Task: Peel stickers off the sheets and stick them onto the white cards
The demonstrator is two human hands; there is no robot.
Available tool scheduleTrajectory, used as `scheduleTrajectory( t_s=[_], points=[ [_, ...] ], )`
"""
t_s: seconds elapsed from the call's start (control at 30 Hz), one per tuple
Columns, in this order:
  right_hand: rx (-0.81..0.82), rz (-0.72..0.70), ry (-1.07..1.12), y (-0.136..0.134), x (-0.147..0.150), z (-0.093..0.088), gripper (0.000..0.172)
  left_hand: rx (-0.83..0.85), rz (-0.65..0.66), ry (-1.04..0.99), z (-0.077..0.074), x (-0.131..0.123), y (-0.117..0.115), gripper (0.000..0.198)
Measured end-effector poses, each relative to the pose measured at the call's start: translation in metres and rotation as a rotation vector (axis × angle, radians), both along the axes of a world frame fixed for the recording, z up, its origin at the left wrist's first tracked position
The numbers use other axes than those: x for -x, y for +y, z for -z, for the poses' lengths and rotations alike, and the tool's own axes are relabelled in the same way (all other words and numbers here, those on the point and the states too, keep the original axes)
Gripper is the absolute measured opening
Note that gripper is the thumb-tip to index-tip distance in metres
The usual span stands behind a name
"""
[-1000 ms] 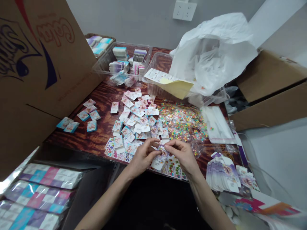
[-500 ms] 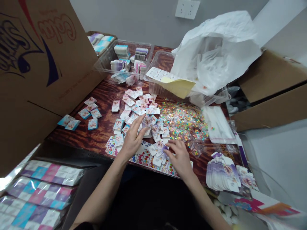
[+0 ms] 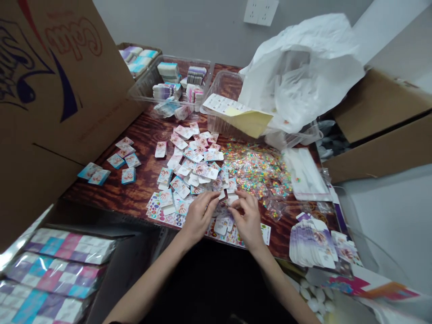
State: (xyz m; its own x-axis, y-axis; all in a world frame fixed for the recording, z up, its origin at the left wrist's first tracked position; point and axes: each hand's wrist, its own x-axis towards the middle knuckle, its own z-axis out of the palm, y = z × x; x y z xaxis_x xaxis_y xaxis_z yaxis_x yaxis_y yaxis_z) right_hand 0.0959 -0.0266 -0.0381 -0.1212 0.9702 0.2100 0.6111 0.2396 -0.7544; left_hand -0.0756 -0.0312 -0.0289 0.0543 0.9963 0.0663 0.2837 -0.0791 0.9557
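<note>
My left hand (image 3: 200, 216) and my right hand (image 3: 246, 216) sit close together at the front of a dark wooden table (image 3: 124, 198). Their fingertips bend down over a heap of small white cards (image 3: 189, 168) printed with a hand motif. Whether either hand pinches a card, the fingers hide. Under both palms lie colourful sticker sheets (image 3: 236, 238). A mass of small clear packets (image 3: 256, 168) holding bright pieces lies just beyond my right hand.
Behind the cards stand clear plastic trays (image 3: 168, 87) of stacked cards, with a yellow-backed label sheet (image 3: 236, 112) and a white plastic bag (image 3: 300, 76). A cardboard flap (image 3: 57, 76) rises at left. Wrapped packs (image 3: 57, 265) lie lower left; a card stack (image 3: 312, 243) lies right.
My left hand, stretched out over the cards half a second ago, has drawn back. Both hands have come together again, and the camera has shifted slightly.
</note>
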Motion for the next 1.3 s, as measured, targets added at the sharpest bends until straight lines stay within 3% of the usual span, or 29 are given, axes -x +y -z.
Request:
scheduleTrajectory(
  t_s=[0.13, 0.23, 0.37, 0.53, 0.7, 0.8, 0.9, 0.97, 1.17, 1.3],
  points=[
    [0.016, -0.122, 0.093, 0.001, -0.005, -0.025, 0.009, 0.472, 0.187, -0.471, 0.002, -0.002, -0.001, 0.048],
    [0.076, -0.171, 0.115, 0.005, -0.007, -0.035, 0.007, 0.627, 0.176, -0.686, 0.003, -0.005, -0.004, 0.053],
    [0.127, -0.246, 0.131, 0.01, -0.008, -0.04, 0.019, 0.581, 0.17, -0.644, 0.003, -0.011, -0.009, 0.05],
    [0.131, -0.286, 0.154, 0.012, -0.009, -0.047, 0.01, 0.568, 0.17, -0.645, 0.0, -0.011, -0.011, 0.055],
    [0.326, -0.371, 0.331, 0.017, -0.015, -0.048, 0.028, 0.442, 0.252, -0.484, -0.011, -0.007, -0.01, 0.044],
    [0.368, -0.249, 0.449, 0.016, -0.012, -0.043, 0.031, 0.406, 0.254, -0.468, -0.012, -0.007, -0.008, 0.035],
    [0.338, -0.019, 0.577, 0.008, -0.003, -0.034, 0.02, 0.382, 0.221, -0.453, -0.008, -0.009, -0.005, 0.028],
    [0.298, 0.079, 0.66, 0.002, 0.003, -0.028, 0.022, 0.358, 0.168, -0.46, -0.005, -0.012, -0.005, 0.026],
    [0.192, -0.013, 0.603, -0.006, 0.004, -0.025, 0.028, 0.264, -0.053, -0.739, -0.006, -0.023, -0.006, 0.045],
    [0.072, -0.045, 0.46, -0.005, 0.002, -0.03, 0.024, 0.168, -0.071, -0.632, -0.007, -0.021, -0.008, 0.037]
  ],
)
